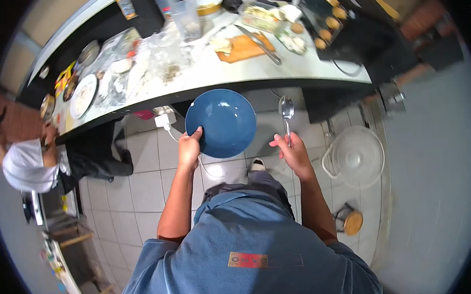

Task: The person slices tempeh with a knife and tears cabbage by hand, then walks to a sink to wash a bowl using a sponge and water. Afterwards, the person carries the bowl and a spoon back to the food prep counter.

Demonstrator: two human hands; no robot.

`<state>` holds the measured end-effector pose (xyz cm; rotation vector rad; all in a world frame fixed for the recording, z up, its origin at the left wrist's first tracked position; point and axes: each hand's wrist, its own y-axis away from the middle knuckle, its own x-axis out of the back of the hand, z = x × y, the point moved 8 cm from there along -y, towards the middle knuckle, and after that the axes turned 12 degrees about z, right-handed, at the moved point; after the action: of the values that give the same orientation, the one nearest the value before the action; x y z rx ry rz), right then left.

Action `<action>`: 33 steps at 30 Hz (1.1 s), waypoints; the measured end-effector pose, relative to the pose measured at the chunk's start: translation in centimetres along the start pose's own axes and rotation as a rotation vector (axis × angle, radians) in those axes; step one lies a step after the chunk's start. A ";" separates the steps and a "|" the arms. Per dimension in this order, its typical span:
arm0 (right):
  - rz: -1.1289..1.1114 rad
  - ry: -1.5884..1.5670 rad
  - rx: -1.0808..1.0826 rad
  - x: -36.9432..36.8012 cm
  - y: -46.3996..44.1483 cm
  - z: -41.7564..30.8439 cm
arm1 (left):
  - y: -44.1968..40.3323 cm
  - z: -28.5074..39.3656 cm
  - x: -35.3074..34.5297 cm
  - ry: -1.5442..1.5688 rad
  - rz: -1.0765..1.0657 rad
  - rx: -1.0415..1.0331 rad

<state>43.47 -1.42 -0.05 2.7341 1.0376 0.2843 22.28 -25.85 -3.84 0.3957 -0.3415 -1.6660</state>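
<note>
My left hand (189, 145) grips the rim of a blue bowl (221, 123), its thumb over the inside edge. Inside, the bowl shows only shiny reflections and a small pale speck on its upper left rim. A metal spoon (286, 112) points up from my right hand (293, 150), whose fingers are closed around the handle. Both hands are in front of the counter edge, with the tiled floor below them. The spoon is apart from the bowl, to its right.
On the counter (210, 76) lie a cutting board (241, 49) with a knife (259, 45), a plastic tub (260, 17), and a plate (84, 96). Another person (31, 165) stands at the left. A clear basin (357, 156) and a stool (352, 223) are at right.
</note>
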 end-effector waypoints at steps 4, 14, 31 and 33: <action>-0.163 0.046 0.011 -2.9 -7.8 -3.7 | -1.9 2.8 -1.9 0.019 0.105 0.048; -0.300 0.114 0.128 -11.7 -20.2 -6.8 | -10.4 3.9 -2.0 0.160 0.294 0.069; -0.483 0.194 0.198 -19.1 -28.3 -7.8 | -17.7 5.1 -3.9 0.062 0.224 0.190; -0.507 0.186 0.167 -19.0 -29.1 -7.5 | -17.3 5.3 -4.3 0.068 0.263 0.172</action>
<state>9.26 8.05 -2.36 2.4951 1.8259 0.3830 5.08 -19.34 -6.45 0.5118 -0.4676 -1.3683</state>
